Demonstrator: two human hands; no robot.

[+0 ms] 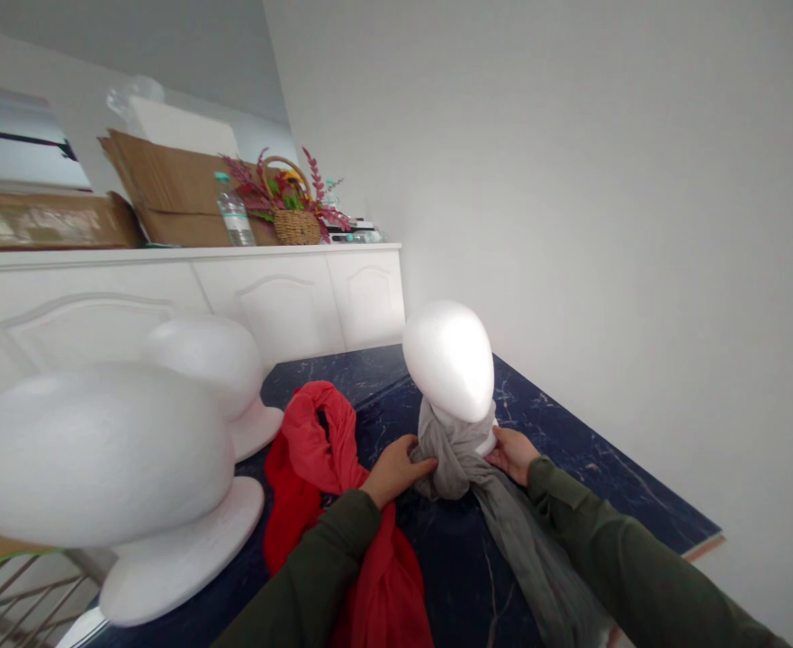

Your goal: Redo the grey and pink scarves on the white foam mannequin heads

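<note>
A grey scarf (454, 463) around a dummy head's (448, 355) neck is being pinched by the left hand (393, 470); the right hand (515, 455) is being held half-curled alongside, grip unclear.

Form (448, 355) on bench (585, 459), scarf (451, 468) around its neck; left hand (394, 470) at the scarf's left side, right hand (514, 454) at the right. Left of these, second scarf (319, 441); farther left, near form (99, 454) before far form (203, 360). Behind, cabinet (369, 301) bearing, left to right, boxes (166, 202), bottle (236, 223), basket (296, 228).
</note>
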